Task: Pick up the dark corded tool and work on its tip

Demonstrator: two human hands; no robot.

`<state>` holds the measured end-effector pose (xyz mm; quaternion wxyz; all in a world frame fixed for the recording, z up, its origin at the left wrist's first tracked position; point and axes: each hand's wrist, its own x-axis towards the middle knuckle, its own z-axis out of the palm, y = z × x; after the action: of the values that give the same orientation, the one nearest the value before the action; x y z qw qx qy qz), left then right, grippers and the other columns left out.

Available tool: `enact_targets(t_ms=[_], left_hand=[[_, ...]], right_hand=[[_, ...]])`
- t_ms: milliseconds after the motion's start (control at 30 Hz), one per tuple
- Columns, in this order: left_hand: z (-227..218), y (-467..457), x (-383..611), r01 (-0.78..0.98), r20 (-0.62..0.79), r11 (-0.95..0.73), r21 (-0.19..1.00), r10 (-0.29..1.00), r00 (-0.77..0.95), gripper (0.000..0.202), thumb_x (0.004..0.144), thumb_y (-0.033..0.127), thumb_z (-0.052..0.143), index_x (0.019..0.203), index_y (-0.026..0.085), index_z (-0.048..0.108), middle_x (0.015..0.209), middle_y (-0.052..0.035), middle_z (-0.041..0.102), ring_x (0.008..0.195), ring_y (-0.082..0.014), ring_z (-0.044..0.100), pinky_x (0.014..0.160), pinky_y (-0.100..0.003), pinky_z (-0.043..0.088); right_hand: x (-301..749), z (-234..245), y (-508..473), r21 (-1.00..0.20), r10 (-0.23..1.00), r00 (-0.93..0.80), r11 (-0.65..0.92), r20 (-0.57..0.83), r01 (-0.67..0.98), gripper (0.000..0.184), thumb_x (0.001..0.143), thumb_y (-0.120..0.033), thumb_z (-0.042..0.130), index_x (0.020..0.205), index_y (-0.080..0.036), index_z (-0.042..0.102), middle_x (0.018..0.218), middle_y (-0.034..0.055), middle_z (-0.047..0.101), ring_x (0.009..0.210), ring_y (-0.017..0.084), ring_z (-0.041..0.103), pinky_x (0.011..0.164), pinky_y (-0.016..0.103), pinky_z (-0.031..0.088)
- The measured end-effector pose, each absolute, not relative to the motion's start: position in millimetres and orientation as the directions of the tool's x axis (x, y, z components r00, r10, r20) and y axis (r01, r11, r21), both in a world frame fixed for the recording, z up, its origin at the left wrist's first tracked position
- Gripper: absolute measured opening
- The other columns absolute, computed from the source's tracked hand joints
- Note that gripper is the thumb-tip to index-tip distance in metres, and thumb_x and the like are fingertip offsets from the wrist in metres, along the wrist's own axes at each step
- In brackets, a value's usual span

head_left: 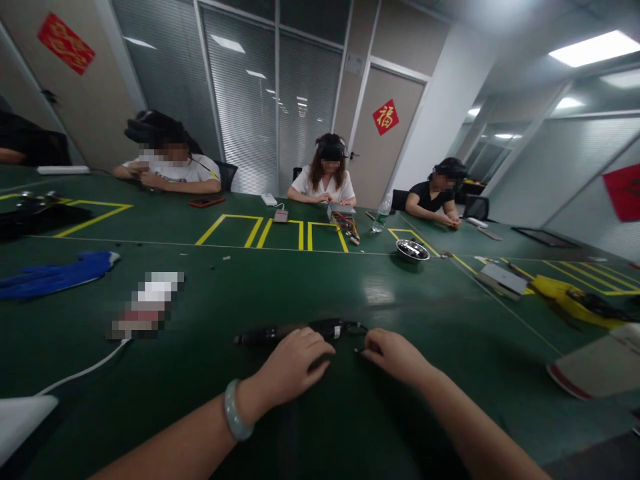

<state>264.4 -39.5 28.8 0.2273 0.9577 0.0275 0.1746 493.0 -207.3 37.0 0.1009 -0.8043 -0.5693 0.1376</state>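
Both hands are out over the green table (210, 400), and between them and the far side lies the long black tool (280, 332), flat and roughly crosswise! The left hand (295, 363), pale bracelet (236, 411) at its wrist, is right up against the near side of the tool – thumb apart from the fingers, a gap between, nothing seen in it; whether it touches, I cannot tell. Over to the right hand (397, 358), just beyond the tool's right end: fingers curled, a small dark tip (357, 351) poking out by them, a thin cord (359, 326) close above – pinched or merely touched, I cannot tell. Out left, a blue glove (60, 273); beyond the tool to the right, a shiny bowl (413, 251), with a plastic bottle (383, 215) farther back
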Motion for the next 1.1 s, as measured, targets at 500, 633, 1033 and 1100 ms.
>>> enact_targets(t_ms=[500, 633, 1033, 1100], left_hand=[[22.1, -46.6, 358.1, 0.206, 0.223, -0.955, 0.213, 0.253, 0.941, 0.015, 0.088, 0.027, 0.056, 0.1, 0.019, 0.055, 0.098, -0.0065, 0.061, 0.091, -0.0215, 0.059, 0.078, -0.034, 0.047], [20.1, -48.0, 357.0, 0.212, 0.22, -0.956, 0.203, 0.256, 0.941, 0.011, 0.091, 0.025, 0.05, 0.101, 0.02, 0.053, 0.1, -0.0053, 0.06, 0.09, -0.0193, 0.059, 0.077, -0.031, 0.046], [19.7, -41.6, 355.2, 0.164, 0.238, -0.955, 0.247, 0.224, 0.945, 0.016, 0.092, 0.03, 0.049, 0.1, 0.02, 0.059, 0.1, -0.0042, 0.061, 0.091, -0.0181, 0.059, 0.079, -0.031, 0.046], [19.2, -41.5, 354.7, 0.158, 0.248, -0.954, 0.256, 0.223, 0.943, 0.016, 0.092, 0.03, 0.05, 0.099, 0.02, 0.059, 0.1, -0.0043, 0.061, 0.091, -0.0185, 0.059, 0.079, -0.031, 0.046]], right_hand=[[484.2, 2.7, -179.6, -0.757, 0.831, 0.544, -0.428, -0.115, 0.494, 0.009, 0.09, -0.026, 0.048, 0.095, -0.02, 0.052, 0.072, -0.0018, 0.067, 0.06, 0.013, 0.059, 0.055, 0.022, 0.039], [494.4, -2.0, -188.0, -0.799, 0.846, 0.518, -0.396, -0.126, 0.452, 0.022, 0.085, -0.025, 0.055, 0.107, -0.02, 0.054, 0.078, -0.0013, 0.068, 0.067, 0.014, 0.063, 0.058, 0.022, 0.043], [488.5, 3.3, -186.8, -0.631, 0.796, 0.599, -0.423, 0.084, 0.651, 0.015, 0.085, -0.032, 0.057, 0.092, -0.024, 0.069, 0.088, 0.0013, 0.071, 0.079, 0.018, 0.065, 0.072, 0.026, 0.047], [487.8, 1.4, -185.4, -0.644, 0.792, 0.607, -0.429, 0.068, 0.633, 0.017, 0.086, -0.033, 0.056, 0.093, -0.024, 0.068, 0.089, 0.0025, 0.071, 0.08, 0.019, 0.065, 0.073, 0.028, 0.048]])
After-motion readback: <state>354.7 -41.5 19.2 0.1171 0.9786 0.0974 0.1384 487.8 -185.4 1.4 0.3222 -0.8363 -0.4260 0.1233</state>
